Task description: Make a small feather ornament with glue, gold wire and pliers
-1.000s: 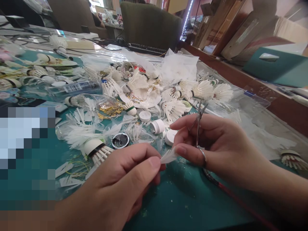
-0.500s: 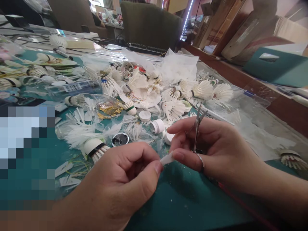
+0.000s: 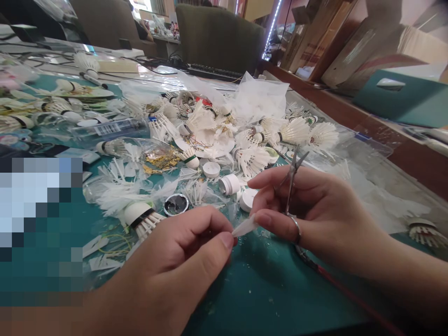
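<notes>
Between my hands is a small white feather piece point(image 3: 245, 227), narrow at its left end. My left hand point(image 3: 189, 252) pinches that narrow end between thumb and index finger. The wider right end lies at the thumb and fingertips of my right hand point(image 3: 308, 205). A pair of small metal scissors point(image 3: 291, 186) hangs on my right thumb by one finger loop, blades pointing up, slightly apart. Just beyond my fingers stand a white round lid point(image 3: 248, 199) and a small white jar point(image 3: 229, 184) on its side. A shuttlecock point(image 3: 142, 215) lies beyond my left hand.
Many shuttlecocks point(image 3: 254, 158) and loose feathers cover the green mat point(image 3: 245, 298). A dish of dark paste point(image 3: 176, 204), gold flakes point(image 3: 163, 158) and a plastic bag point(image 3: 261, 98) lie among them. A red cord point(image 3: 343, 287) runs under my right wrist. Behind are a keyboard point(image 3: 213, 71) and a chair point(image 3: 220, 37).
My right hand has shifted slightly right, and more of the feather piece shows between my hands. The scissor blades have spread a little and tilted to the right.
</notes>
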A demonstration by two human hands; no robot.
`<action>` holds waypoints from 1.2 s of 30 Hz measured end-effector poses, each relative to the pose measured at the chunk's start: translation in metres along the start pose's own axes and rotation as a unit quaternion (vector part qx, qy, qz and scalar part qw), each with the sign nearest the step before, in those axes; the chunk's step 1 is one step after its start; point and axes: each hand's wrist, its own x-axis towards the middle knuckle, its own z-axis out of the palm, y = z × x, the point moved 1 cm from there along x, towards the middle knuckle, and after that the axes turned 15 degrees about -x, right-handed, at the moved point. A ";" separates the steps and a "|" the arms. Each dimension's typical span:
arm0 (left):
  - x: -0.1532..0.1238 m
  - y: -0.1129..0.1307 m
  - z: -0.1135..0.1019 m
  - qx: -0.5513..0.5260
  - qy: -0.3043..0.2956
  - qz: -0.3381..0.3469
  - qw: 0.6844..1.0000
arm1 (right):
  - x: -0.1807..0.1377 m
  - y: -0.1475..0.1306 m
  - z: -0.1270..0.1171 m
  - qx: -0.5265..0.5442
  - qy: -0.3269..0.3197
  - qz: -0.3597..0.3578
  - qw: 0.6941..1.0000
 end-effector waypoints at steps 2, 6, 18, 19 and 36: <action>0.000 0.000 0.000 0.026 0.003 0.008 1.000 | 0.000 0.000 0.000 -0.005 0.000 0.000 1.000; 0.000 0.001 0.002 0.038 0.002 0.052 0.998 | 0.001 -0.001 -0.002 -0.010 0.030 -0.003 0.999; 0.004 0.000 -0.005 0.005 -0.053 0.114 0.992 | 0.001 -0.007 -0.010 -0.058 0.063 -0.004 0.996; 0.005 -0.001 -0.006 -0.006 -0.066 0.115 0.991 | 0.000 -0.007 -0.007 -0.050 0.044 0.005 0.998; 0.001 0.004 0.001 0.032 -0.029 0.077 0.996 | -0.003 -0.003 0.017 0.166 -0.019 0.086 0.982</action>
